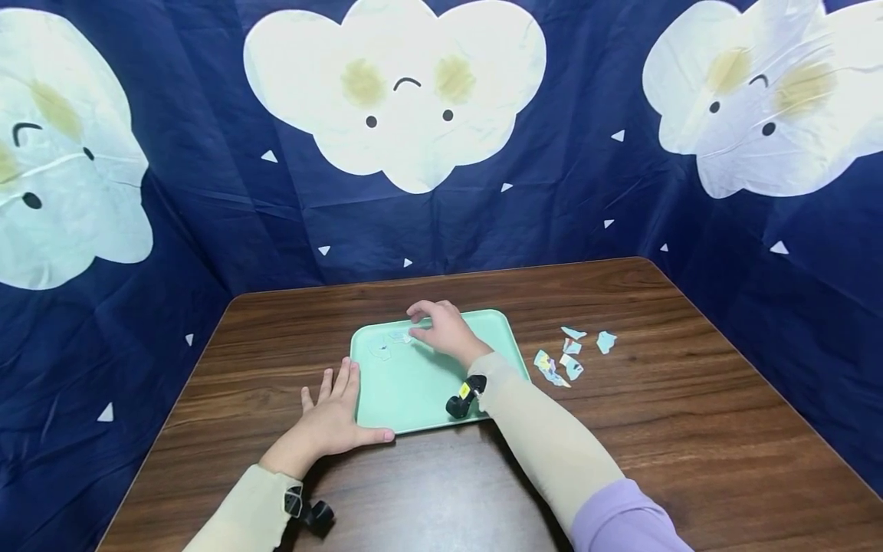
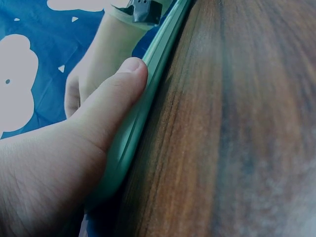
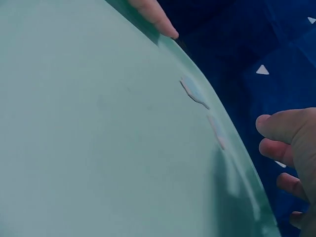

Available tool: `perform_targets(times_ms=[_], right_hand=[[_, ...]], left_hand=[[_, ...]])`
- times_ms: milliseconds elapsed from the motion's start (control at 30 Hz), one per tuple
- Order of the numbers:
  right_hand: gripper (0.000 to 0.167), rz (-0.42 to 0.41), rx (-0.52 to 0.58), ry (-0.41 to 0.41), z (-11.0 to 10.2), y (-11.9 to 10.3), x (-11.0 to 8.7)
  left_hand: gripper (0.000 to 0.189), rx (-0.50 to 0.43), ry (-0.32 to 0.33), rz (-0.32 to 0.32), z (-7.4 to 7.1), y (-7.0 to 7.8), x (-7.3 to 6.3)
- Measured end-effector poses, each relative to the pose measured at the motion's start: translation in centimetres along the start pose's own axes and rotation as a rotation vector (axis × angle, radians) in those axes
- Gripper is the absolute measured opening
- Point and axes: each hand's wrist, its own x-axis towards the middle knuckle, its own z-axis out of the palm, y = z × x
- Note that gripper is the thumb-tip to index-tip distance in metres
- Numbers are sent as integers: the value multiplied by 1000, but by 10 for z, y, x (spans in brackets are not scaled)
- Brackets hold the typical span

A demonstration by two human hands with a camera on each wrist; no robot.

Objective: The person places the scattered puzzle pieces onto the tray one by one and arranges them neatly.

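A mint-green tray (image 1: 414,391) lies on the wooden table. My left hand (image 1: 331,422) rests spread at its near left corner, thumb (image 2: 118,86) along the near rim and fingers by the left side. Two small, pale torn paper pieces lie inside near the far left corner: one piece (image 1: 380,352) and another piece (image 1: 400,337) by my right fingertips. My right hand (image 1: 444,331) hovers over the far part of the tray. Its fingers (image 3: 284,123) are loosely bent and apart from the thumb, with nothing between them.
Several torn paper pieces with printed colours lie right of the tray, among them a long scrap (image 1: 549,369) and a pale blue scrap (image 1: 605,342). The wooden table (image 1: 690,399) ends at a dark blue curtain (image 1: 441,230) with cloud faces.
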Motion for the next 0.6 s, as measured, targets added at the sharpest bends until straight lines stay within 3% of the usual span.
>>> perform_targets(times_ms=[600], right_hand=[[35,-77,-89,61,-51,26,-35]], left_hand=[[151,0,3,2,1,-1,0]])
